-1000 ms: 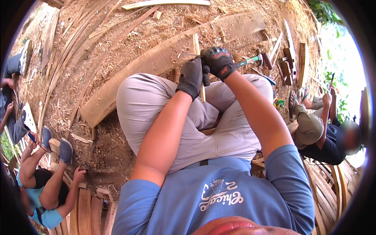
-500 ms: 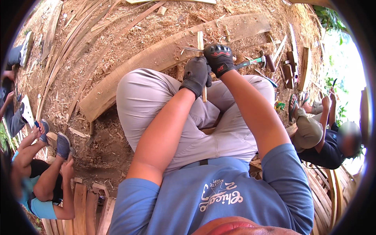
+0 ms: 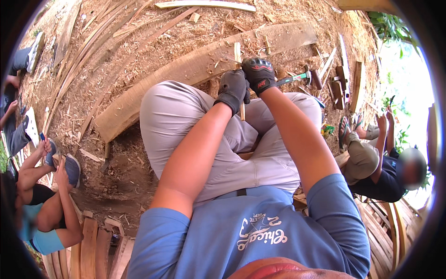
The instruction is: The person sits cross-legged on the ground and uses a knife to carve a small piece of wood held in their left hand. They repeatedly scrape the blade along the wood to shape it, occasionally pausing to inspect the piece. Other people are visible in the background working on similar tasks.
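Note:
My left hand (image 3: 231,89), in a dark work glove, is closed round a narrow pale wooden stick (image 3: 237,50). The stick stands lengthwise between my knees, its near end showing below the glove. Touching the left hand, my right hand (image 3: 259,73) in a black glove with padded knuckles grips a knife (image 3: 229,59). Its thin blade points left across the stick; the handle is hidden in my fist. Under the far end of the stick lies a broad curved plank (image 3: 186,69) strewn with shavings.
A hammer (image 3: 297,77) with a green handle lies right of my right hand. Wooden hand planes (image 3: 340,88) sit farther right. Shavings and long thin strips (image 3: 74,51) cover the ground. Other people sit at left and a person (image 3: 376,158) at right. Planks (image 3: 90,246) stand behind at left.
My hands keep their grips and have barely moved. The view has shifted slightly. At left, a person's hands have come closer to their shoe.

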A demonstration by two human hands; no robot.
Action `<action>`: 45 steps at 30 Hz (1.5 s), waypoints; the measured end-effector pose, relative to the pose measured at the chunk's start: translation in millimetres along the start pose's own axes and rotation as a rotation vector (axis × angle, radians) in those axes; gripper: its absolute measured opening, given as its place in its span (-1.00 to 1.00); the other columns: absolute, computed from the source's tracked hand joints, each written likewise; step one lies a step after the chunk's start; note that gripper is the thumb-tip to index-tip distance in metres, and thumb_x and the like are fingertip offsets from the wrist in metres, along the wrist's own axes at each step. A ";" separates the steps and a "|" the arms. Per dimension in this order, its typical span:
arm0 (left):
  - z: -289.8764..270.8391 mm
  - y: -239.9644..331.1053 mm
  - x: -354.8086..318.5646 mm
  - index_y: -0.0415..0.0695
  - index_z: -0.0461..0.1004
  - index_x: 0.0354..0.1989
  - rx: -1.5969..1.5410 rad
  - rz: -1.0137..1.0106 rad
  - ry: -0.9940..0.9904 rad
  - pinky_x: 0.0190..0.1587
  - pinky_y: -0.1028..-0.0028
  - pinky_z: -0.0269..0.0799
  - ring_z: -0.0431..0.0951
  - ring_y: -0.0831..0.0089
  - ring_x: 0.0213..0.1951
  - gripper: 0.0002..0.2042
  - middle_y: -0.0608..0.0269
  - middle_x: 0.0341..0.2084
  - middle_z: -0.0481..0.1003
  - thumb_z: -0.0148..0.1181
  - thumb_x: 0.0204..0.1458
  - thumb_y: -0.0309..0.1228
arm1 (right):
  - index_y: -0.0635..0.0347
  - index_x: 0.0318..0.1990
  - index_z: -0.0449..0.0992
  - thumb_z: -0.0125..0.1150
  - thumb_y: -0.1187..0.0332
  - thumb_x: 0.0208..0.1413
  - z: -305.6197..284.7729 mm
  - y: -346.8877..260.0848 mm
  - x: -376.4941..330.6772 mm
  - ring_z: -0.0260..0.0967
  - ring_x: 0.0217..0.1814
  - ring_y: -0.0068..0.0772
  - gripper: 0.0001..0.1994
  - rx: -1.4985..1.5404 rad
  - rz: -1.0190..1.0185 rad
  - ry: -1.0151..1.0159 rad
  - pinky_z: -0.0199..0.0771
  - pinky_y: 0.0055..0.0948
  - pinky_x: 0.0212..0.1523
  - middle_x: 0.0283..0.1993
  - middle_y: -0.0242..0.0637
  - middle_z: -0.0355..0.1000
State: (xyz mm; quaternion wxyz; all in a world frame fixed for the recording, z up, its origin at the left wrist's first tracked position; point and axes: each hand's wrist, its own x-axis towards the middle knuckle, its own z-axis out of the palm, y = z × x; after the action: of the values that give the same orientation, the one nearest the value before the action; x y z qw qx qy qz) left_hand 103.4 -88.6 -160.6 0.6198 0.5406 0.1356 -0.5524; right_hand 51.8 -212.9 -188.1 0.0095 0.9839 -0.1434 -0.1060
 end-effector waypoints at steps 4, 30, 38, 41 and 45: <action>-7.9 -19.1 18.9 -0.14 0.43 -0.35 0.256 0.165 0.000 -0.78 0.31 0.19 0.27 0.41 -0.84 -0.72 0.29 -0.74 0.30 -0.16 0.30 -0.28 | 0.09 -0.39 0.62 0.20 0.34 0.05 0.4 -3.4 15.3 0.60 -0.24 -0.05 -0.89 0.032 0.094 -0.056 0.58 -0.11 -0.27 -0.32 -0.13 0.60; -5.2 -1.3 -19.1 -0.05 0.34 -0.46 -0.097 -0.138 -0.025 -0.77 0.27 0.18 0.26 0.34 -0.82 -0.72 0.27 -0.77 0.27 -0.16 0.25 -0.21 | 0.14 -0.35 0.69 0.15 0.39 0.07 4.7 -23.1 -13.8 0.63 -0.15 -0.04 -0.83 0.151 0.269 -0.053 0.61 -0.15 -0.17 -0.22 -0.06 0.63; -4.0 -5.6 -5.6 -0.05 0.37 -0.43 -0.135 -0.119 0.000 -0.77 0.32 0.20 0.27 0.37 -0.81 -0.72 0.27 -0.77 0.31 -0.15 0.28 -0.22 | 0.14 -0.36 0.69 0.14 0.40 0.08 6.3 -16.9 -4.4 0.63 -0.18 -0.01 -0.83 0.121 0.303 -0.082 0.60 -0.12 -0.22 -0.26 -0.03 0.62; -2.3 -8.9 -8.4 -0.05 0.36 -0.43 -0.127 -0.113 0.005 -0.81 0.30 0.17 0.26 0.37 -0.84 -0.71 0.26 -0.78 0.29 -0.14 0.29 -0.20 | 0.14 -0.38 0.69 0.14 0.40 0.08 14.0 -16.1 -3.2 0.63 -0.21 -0.01 -0.82 0.126 0.317 -0.079 0.60 -0.11 -0.24 -0.28 -0.03 0.62; -0.2 -13.4 -4.5 -0.06 0.35 -0.41 -0.114 -0.128 0.014 -0.83 0.29 0.14 0.24 0.35 -0.87 -0.71 0.25 -0.78 0.29 -0.16 0.30 -0.20 | 0.10 -0.40 0.70 0.09 0.33 0.11 26.1 -15.1 3.8 0.64 -0.24 -0.04 -0.77 0.132 0.366 -0.055 0.59 -0.13 -0.29 -0.31 -0.08 0.63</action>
State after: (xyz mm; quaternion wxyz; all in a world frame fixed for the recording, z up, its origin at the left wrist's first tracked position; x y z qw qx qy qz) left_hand 90.7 -83.4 -164.3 0.6121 0.4982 0.2056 -0.5787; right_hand 54.0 -199.2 -215.1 -0.0401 0.9366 -0.3268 -0.1196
